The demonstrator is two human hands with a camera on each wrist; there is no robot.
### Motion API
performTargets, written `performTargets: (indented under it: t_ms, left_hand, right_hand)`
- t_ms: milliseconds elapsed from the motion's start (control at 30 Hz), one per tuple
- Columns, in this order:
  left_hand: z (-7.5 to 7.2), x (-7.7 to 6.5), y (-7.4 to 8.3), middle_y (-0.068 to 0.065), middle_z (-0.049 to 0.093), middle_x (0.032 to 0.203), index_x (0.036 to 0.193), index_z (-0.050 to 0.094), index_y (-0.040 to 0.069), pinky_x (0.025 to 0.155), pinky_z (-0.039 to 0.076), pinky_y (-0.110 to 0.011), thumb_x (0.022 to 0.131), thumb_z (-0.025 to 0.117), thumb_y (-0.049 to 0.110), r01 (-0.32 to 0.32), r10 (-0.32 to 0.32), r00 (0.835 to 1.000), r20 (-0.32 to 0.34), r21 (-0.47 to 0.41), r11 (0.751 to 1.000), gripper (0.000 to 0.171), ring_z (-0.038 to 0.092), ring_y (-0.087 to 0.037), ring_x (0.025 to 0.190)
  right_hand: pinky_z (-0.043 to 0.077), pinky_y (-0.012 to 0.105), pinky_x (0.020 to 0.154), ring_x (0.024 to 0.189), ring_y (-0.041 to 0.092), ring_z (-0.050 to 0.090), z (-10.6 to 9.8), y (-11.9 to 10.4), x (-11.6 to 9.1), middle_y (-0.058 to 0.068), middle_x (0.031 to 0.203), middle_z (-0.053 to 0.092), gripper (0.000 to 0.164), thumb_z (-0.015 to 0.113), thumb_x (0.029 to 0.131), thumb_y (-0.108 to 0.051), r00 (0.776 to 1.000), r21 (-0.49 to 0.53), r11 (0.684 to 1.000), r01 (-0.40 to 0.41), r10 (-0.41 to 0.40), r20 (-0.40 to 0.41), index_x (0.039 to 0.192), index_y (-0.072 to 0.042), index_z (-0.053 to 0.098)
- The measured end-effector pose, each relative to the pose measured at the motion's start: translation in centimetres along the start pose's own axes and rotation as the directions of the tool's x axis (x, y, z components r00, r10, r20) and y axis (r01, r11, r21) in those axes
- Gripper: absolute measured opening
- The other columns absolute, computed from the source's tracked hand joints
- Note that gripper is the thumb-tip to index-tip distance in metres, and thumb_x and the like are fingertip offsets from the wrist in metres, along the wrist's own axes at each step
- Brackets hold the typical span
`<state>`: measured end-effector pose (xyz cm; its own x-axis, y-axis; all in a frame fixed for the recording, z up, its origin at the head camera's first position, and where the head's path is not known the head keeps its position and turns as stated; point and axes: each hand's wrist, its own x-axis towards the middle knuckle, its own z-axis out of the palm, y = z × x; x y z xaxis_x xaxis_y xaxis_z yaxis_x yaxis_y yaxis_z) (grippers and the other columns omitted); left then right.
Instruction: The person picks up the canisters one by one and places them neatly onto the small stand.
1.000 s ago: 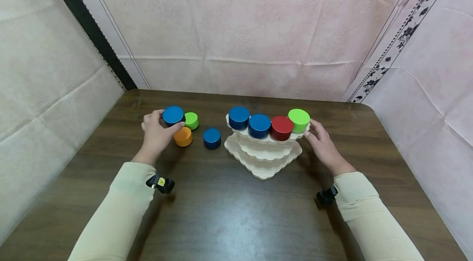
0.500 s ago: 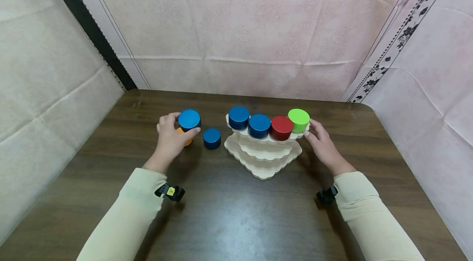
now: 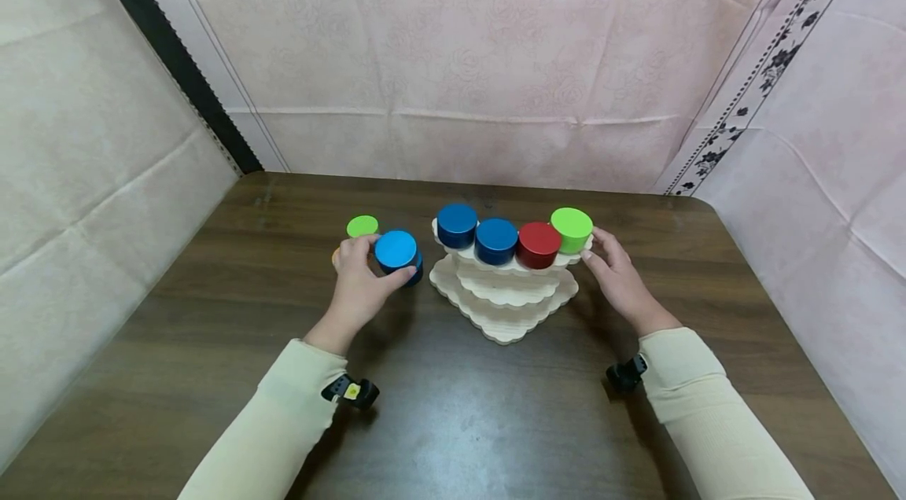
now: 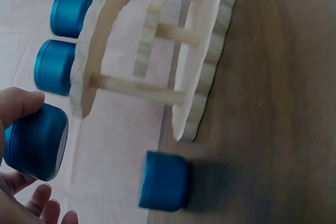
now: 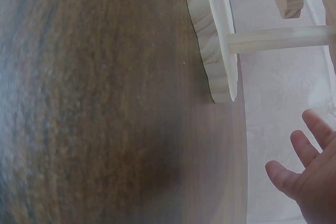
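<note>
Four squat, smooth cylinders [image 3: 496,242], two blue, one red, one green, line top tier of pale, scallop-edged wooden stand [image 3: 506,288] in head view. Stand sits on wood-grain table [image 3: 453,413], tapered front pointing toward person, top tier running left to right. Left hand [image 3: 356,280] pinches held blue cylinder [image 3: 396,248] left of stand, round axis near upright. Right hand [image 3: 623,284] meets top-tier edge; cannot tell if pinching.

Left wrist view: held cylinder satin-sheened, pale base facing tableward; loose blue cylinder [image 4: 165,182] on table.

Right wrist view: three fingers [image 5: 303,149] spread apart.

Four blue tins [image 3: 396,251], two green tins [image 3: 363,226], one red tin [image 3: 538,246], one orange tin [image 3: 336,256], one stand [image 3: 505,321] show.
</note>
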<state>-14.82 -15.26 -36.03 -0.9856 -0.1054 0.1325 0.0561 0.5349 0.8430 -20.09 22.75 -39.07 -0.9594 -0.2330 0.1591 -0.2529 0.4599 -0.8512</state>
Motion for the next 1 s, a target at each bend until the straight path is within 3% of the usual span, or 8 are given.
performTargets:
  t_ms: [133, 600, 867, 1000]
  left_hand:
    - [1.0, -0.4, 0.1, -0.021, 0.037, 0.131, 0.128, 0.046, -0.002, 0.099, 0.028, -0.054, 0.079, 0.079, 0.020, -0.021, 0.021, 0.999, 0.025, -0.016, 1.000, 0.063, 0.026, -0.036, 0.124]
    - [4.7, -1.3, 0.8, -0.021, 0.034, 0.137, 0.128, 0.048, 0.000, 0.097, 0.035, -0.056, 0.079, 0.079, 0.023, 0.014, -0.010, 0.990, 0.142, -0.023, 1.000, 0.062, 0.025, -0.036, 0.125]
    - [5.4, -1.2, 1.0, -0.021, 0.039, 0.130, 0.120, 0.051, 0.000, 0.097, 0.034, -0.054, 0.076, 0.081, 0.024, -0.010, 0.012, 0.989, 0.147, -0.016, 1.000, 0.058, 0.028, -0.037, 0.122]
    - [5.7, -1.2, 1.2, -0.021, 0.040, 0.130, 0.119, 0.051, 0.000, 0.097, 0.035, -0.054, 0.077, 0.080, 0.025, 0.009, -0.009, 0.987, 0.160, -0.001, 1.000, 0.057, 0.029, -0.037, 0.122]
  right_hand:
    - [0.023, 0.062, 0.108, 0.136, 0.041, 0.028, 0.0, 0.1, 0.0, 0.023, 0.147, 0.030, 0.055, 0.040, 0.103, -0.025, 1.000, -0.003, 1.000, -0.010, 0.010, 0.005, 0.151, -0.004, 0.023]
    - [0.025, 0.062, 0.107, 0.133, 0.042, 0.031, 0.0, 0.4, 0.2, 0.026, 0.144, 0.033, 0.054, 0.039, 0.103, -0.024, 1.000, -0.005, 1.000, 0.003, -0.003, -0.004, 0.150, 0.000, 0.024]
    - [0.025, 0.060, 0.108, 0.133, 0.041, 0.032, 0.1, 0.2, 0.1, 0.025, 0.143, 0.034, 0.053, 0.040, 0.103, -0.022, 1.000, 0.004, 1.000, 0.003, -0.002, -0.009, 0.149, -0.001, 0.025]
    - [0.025, 0.060, 0.108, 0.132, 0.040, 0.032, 0.1, 0.1, 0.0, 0.024, 0.143, 0.035, 0.053, 0.041, 0.103, -0.021, 1.000, 0.009, 1.000, 0.004, -0.004, -0.010, 0.149, -0.001, 0.025]
